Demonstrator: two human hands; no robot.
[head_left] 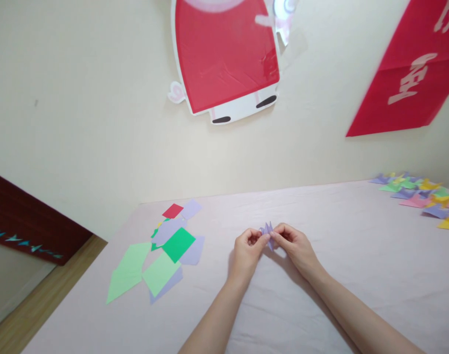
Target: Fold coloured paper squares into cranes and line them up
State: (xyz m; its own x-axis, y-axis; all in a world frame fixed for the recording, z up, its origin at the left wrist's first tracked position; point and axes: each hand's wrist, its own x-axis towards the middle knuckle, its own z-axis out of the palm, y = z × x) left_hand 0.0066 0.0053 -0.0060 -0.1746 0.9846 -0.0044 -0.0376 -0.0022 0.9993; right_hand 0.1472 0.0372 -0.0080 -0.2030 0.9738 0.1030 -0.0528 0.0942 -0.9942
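Between my two hands is a small purple folded paper crane (pixel 268 230), its points sticking up and one tip hanging down. My left hand (pixel 249 248) pinches it from the left with thumb and forefinger. From the right, my right hand (pixel 293 244) pinches it the same way, fingers curled. Both hands are just above the pale cloth-covered table (pixel 227 216). The crane's lower part is partly hidden by my fingertips.
Loose paper squares lie at the left, among them a dark green sheet (pixel 179 245), a light green sheet (pixel 161 274) and a red sheet (pixel 172 211). Several colourful folded paper pieces (pixel 416 200) stand at the far right. A wall (pixel 99 123) borders the table's back.
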